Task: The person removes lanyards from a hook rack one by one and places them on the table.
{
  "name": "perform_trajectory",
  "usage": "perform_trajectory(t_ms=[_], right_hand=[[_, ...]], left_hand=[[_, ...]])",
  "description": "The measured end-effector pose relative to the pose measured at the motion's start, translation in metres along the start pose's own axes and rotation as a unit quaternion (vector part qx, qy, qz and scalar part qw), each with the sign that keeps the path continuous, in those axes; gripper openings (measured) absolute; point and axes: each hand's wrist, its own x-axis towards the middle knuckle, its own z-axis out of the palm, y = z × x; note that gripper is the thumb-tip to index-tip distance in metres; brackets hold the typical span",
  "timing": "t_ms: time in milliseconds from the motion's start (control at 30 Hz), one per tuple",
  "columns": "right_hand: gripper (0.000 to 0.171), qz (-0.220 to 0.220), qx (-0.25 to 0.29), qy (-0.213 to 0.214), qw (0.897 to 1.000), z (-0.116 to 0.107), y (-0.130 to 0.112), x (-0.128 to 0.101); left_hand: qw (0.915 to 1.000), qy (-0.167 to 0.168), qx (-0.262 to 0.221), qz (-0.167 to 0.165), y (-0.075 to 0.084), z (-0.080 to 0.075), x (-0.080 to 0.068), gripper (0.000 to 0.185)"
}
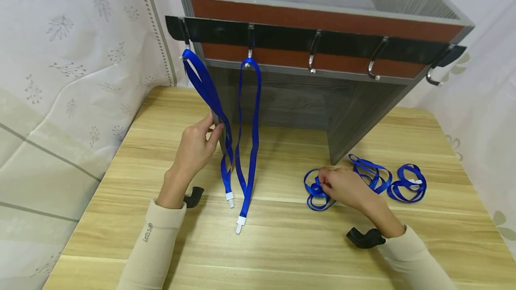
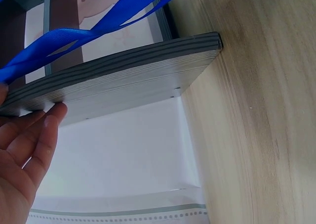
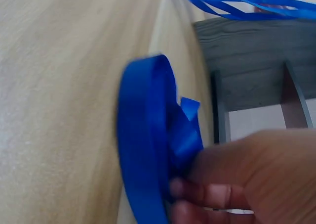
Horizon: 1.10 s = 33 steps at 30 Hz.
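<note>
Left hand: my left hand (image 1: 196,143) is raised beside the leftmost hanging lanyard (image 1: 209,97), fingers and thumb closing lightly on the blue strap about halfway down; in the left wrist view the fingers (image 2: 34,135) look fairly straight, so I call it a light pinch.
Right hand: my right hand (image 1: 342,185) rests low on the table (image 1: 282,245), fingers curled around the coiled lanyard (image 1: 316,194) and gripping it; the right wrist view shows the blue loop (image 3: 148,150) bunched in my fingertips (image 3: 197,192).
Leftmost hanging lanyard: I see it looped over the first hook of the black hook rail (image 1: 282,35), its white clip (image 1: 230,198) dangling just above the tabletop.
Second hanging lanyard: this second hanging lanyard (image 1: 251,138) hangs from the next hook, just beside the first, with its clip lower.
Spare lanyards: I see two more spare lanyards (image 1: 409,182) lying coiled on the table right of my right hand, near the grey cabinet (image 1: 363,120).
Cabinet: it stands at the table's far edge, carrying the hook rail across its front.
</note>
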Motion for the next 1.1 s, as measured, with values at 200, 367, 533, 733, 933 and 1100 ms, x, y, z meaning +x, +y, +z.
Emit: perform_trajectory(t_ms=[200, 367, 533, 733, 933, 1100], right_hand=[[0.021, -0.017, -0.076, 0.020, 0.997, 0.004, -0.003, 0.001], [0.019, -0.009, -0.051, 0.006, 0.999, 0.001, -0.001, 0.001], [0.006, 0.011, -0.020, -0.003, 1.000, -0.009, 0.000, 0.000], [0.010, 0.020, 0.013, 0.007, 1.000, -0.021, 0.003, -0.001], [0.009, 0.022, 0.019, 0.037, 0.999, -0.033, 0.004, -0.001], [0.006, 0.007, 0.011, 0.088, 0.996, -0.042, 0.000, 0.004]], left_hand=[[1.0000, 0.000, 0.000, 0.000, 0.000, 0.000, 0.000, 0.014], [1.0000, -0.001, 0.002, -0.001, 0.000, -0.001, 0.000, 0.014], [1.0000, -0.002, 0.001, 0.000, 0.001, -0.001, 0.000, 0.013], [1.0000, -0.001, -0.002, 0.000, 0.002, -0.001, 0.000, 0.014], [1.0000, -0.002, -0.002, 0.000, 0.002, -0.001, 0.000, 0.015], [1.0000, 0.001, 0.000, 0.002, 0.001, -0.001, 0.000, 0.015]])
